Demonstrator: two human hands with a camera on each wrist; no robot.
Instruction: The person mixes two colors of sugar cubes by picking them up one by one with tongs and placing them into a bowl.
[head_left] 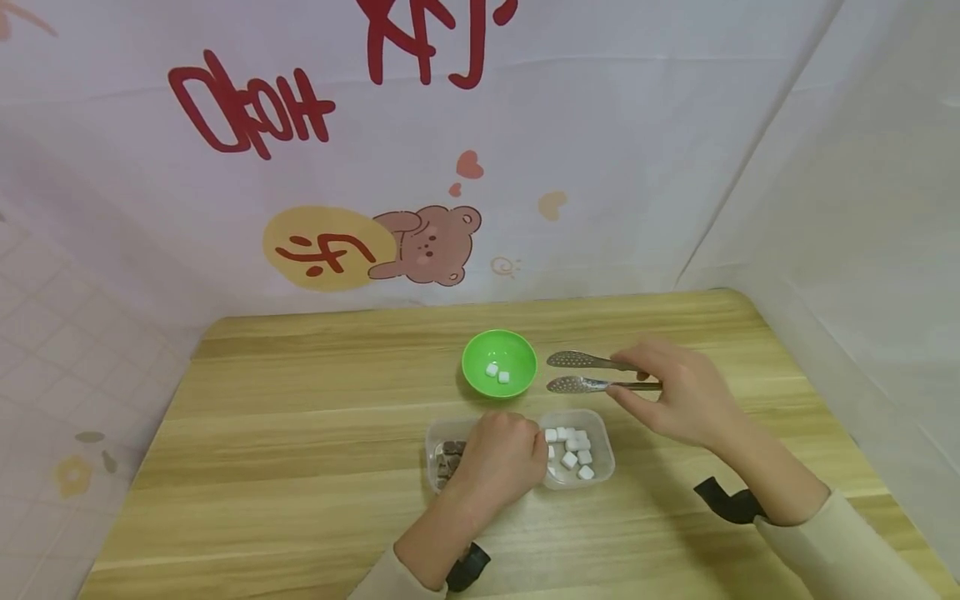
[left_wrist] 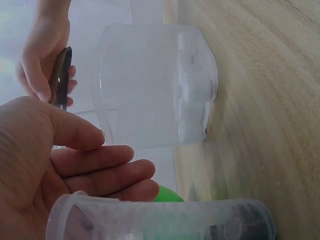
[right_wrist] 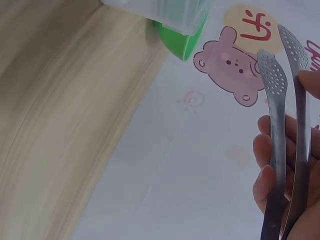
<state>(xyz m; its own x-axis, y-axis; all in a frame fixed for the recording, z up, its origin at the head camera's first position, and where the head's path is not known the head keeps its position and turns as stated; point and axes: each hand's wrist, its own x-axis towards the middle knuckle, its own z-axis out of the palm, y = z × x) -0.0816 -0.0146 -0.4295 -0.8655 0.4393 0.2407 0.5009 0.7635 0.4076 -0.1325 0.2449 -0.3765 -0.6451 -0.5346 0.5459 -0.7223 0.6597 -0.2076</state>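
My right hand (head_left: 682, 392) holds metal tongs (head_left: 576, 360) whose perforated tips stand apart with nothing between them, just right of the green bowl (head_left: 480, 354). Two white cubes (head_left: 492, 369) lie in that bowl. Nearer to me is a clear plastic container (head_left: 607, 454) with several white cubes (head_left: 570, 459). Beside it on the left, a second clear container (head_left: 432, 454) has dark brown cubes (head_left: 450, 467) and is partly hidden by my left hand (head_left: 498, 462). In the left wrist view, the left fingers (left_wrist: 115, 175) are loosely bent and grip nothing visible.
The wooden table (head_left: 300, 400) meets a white printed cloth (head_left: 615, 167) at its back edge, with more cloth at both sides. A black strap (head_left: 731, 502) sits at the right wrist and another black strap (head_left: 468, 568) at the left.
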